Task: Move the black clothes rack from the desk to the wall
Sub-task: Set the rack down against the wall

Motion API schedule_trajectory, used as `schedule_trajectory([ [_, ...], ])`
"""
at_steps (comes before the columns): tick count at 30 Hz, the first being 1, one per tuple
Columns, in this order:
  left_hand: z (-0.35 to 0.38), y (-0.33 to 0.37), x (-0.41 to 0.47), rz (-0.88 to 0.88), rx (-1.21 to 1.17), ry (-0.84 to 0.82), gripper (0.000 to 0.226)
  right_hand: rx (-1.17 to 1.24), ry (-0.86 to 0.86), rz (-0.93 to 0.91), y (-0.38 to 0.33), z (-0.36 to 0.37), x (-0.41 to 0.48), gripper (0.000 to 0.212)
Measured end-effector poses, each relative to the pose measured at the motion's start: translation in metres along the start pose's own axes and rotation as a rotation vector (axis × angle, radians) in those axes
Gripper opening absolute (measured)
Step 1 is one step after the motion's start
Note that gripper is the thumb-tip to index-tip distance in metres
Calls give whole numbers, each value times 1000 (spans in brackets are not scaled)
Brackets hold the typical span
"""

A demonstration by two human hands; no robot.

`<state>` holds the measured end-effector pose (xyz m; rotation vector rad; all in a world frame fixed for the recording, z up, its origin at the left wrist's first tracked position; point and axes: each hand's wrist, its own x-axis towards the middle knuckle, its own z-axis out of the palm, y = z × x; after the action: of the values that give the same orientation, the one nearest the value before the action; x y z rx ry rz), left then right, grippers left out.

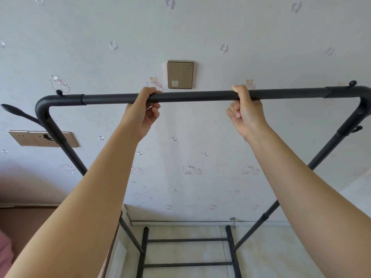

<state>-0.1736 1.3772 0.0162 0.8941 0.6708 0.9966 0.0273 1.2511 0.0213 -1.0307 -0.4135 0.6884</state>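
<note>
The black clothes rack [196,96] stands in front of me, its top bar running level across the view close to the wall [200,27]. My left hand [143,111] is wrapped around the top bar left of centre. My right hand [246,111] grips the same bar right of centre. The rack's two side poles slope down to a base with black cross rungs [186,240] on the pale floor. Small hooks stick out at both upper corners.
A gold wall switch [180,74] sits just behind the bar. A gold socket plate [43,138] is at the left. A brown piece of furniture [24,221] fills the lower left, with a door stopper [232,221] on the skirting.
</note>
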Motion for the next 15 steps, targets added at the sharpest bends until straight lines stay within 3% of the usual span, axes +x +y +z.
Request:
schedule_trajectory([
  [15,5,-2,3,-25,-34,-9,17,-64,-60,35,-9,-10,-5,29],
])
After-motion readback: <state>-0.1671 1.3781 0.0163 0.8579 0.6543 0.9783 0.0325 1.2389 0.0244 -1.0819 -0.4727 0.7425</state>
